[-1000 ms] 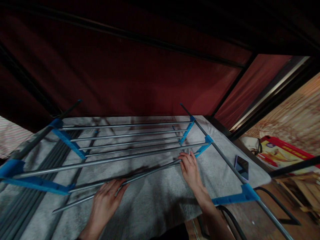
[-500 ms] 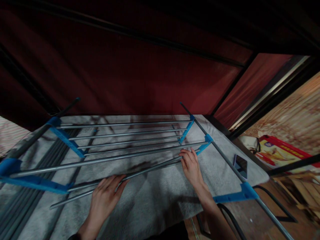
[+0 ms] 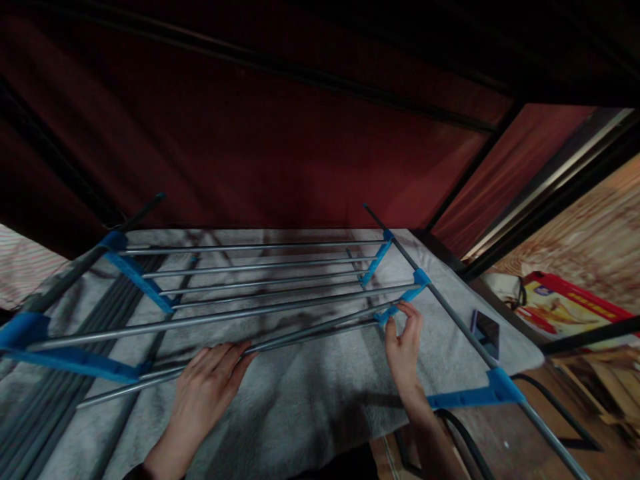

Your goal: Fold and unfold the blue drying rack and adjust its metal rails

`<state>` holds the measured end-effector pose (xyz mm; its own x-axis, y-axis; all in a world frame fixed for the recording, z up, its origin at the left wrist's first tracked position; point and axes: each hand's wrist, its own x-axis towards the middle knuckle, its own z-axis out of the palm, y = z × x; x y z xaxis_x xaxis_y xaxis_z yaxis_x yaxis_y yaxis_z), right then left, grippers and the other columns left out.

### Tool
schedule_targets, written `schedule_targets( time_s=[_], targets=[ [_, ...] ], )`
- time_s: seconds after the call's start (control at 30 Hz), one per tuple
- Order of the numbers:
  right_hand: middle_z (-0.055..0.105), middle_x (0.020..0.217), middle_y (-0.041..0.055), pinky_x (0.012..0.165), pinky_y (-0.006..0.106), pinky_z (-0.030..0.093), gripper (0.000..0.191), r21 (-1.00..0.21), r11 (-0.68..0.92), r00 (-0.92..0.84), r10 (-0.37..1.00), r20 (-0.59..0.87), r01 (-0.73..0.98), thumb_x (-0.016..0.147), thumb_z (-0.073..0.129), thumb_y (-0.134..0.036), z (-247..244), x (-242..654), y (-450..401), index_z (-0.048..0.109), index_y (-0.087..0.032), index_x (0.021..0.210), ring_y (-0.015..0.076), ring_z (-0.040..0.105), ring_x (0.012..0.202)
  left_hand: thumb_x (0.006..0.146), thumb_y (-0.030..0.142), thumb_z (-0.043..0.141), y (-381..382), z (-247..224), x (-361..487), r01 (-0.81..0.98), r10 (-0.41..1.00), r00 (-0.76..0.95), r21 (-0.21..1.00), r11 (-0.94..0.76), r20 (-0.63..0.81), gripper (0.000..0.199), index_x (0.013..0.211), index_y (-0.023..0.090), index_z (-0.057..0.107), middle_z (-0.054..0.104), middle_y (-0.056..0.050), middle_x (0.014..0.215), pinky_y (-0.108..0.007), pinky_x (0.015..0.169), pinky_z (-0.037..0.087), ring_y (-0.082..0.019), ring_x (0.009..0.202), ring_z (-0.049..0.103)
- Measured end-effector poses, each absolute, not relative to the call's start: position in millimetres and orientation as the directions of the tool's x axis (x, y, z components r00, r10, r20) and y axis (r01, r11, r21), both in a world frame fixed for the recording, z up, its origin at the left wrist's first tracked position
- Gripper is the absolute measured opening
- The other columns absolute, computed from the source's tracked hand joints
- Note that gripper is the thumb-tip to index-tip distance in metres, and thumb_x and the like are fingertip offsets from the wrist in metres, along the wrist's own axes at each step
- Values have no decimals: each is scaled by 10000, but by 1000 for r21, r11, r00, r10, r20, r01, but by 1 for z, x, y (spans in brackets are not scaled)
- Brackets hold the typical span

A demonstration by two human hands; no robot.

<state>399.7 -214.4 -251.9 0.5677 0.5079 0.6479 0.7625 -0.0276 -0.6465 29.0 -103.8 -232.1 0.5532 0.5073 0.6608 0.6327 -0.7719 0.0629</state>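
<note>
A rack of grey metal rods and blue plastic brackets lies on its side. My left hand (image 3: 213,383) is closed around a loose metal rod (image 3: 320,327), whose near-left end sticks out past a blue bracket (image 3: 75,360). Another rod of the rack runs close beside the loose one, partly behind my fingers. My right hand (image 3: 406,347) has thumb and fingers curled around the rod's far-right end, against the lower part of a blue bracket (image 3: 413,292). The fingers partly hide where rod and bracket meet.
Several loose grey tubes (image 3: 75,360) lie at the left on a grey cloth (image 3: 300,407). A phone (image 3: 486,332) rests on the cloth at the right. Beyond it are a red and yellow box (image 3: 570,303) and wooden pieces (image 3: 600,383). A dark red panel (image 3: 300,147) stands behind.
My right hand has moved right along the rod to the bracket. The rod's right end has risen to the bracket, and its left end has shifted left; my left hand keeps its hold.
</note>
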Motion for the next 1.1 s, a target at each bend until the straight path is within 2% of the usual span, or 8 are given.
schedule_targets(
  time_s=[0.1, 0.23, 0.4, 0.6, 1.1],
  targets=[
    [509, 1406, 142, 1124, 511, 384, 514, -810, -54, 755, 405, 516, 583, 905, 517, -373, -256, 413, -215, 461, -205, 1388, 268, 493, 1303, 1013, 360, 498, -104, -227, 27, 632, 504, 571, 45, -774, 648, 242, 1055, 199, 674, 736, -42, 873, -355, 756, 460, -215, 762, 674],
    [477, 1514, 129, 1156, 510, 362, 641, -923, 14, 791, 510, 337, 384, 863, 528, -396, -255, 426, -209, 426, -209, 1467, 281, 464, 1380, 991, 325, 547, -104, -221, 26, 629, 491, 572, 32, -777, 657, 204, 1080, 192, 674, 736, -52, 883, -357, 764, 461, -222, 778, 674],
    [540, 1471, 125, 1132, 538, 396, 637, -942, 52, 793, 526, 307, 330, 843, 524, -374, -249, 427, -205, 467, -203, 1455, 292, 539, 1314, 978, 302, 571, -104, -217, 26, 620, 479, 583, 21, -784, 656, 203, 1106, 187, 678, 728, -61, 892, -353, 754, 455, -219, 777, 662],
    [576, 1431, 132, 1124, 541, 404, 660, -949, 31, 800, 530, 281, 313, 806, 541, -348, -243, 425, -207, 487, -191, 1445, 304, 572, 1275, 973, 272, 586, -103, -213, 27, 631, 447, 606, -56, -774, 658, 189, 1117, 177, 664, 716, -49, 865, -352, 733, 443, -216, 760, 645],
    [646, 1323, 115, 1074, 478, 427, 656, -948, -24, 818, 513, 260, 317, 776, 539, -333, -233, 420, -209, 537, -182, 1414, 275, 602, 1181, 1015, 272, 494, -100, -198, 34, 598, 403, 612, -66, -799, 680, 217, 1050, 148, 669, 713, -52, 816, -346, 684, 449, -205, 708, 633]
  ],
)
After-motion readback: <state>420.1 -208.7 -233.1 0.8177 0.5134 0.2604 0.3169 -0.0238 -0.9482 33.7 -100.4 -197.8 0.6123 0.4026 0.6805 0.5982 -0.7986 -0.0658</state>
